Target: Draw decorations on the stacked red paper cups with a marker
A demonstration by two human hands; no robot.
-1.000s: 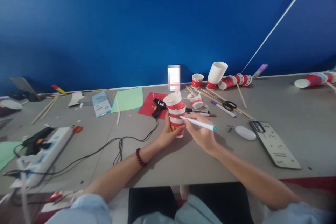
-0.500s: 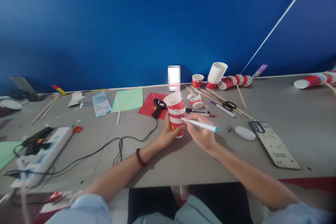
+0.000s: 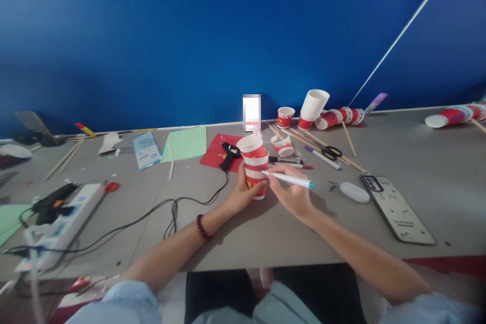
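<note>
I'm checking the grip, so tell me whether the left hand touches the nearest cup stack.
Touching: the head view shows the left hand around the lower part of the cup stack, its thumb lying across the front.

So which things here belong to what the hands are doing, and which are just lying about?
In use:
stacked paper cups, in the left hand
white marker, in the right hand

Seemingly lying about:
scissors
patterned phone
purple-ended marker
</note>
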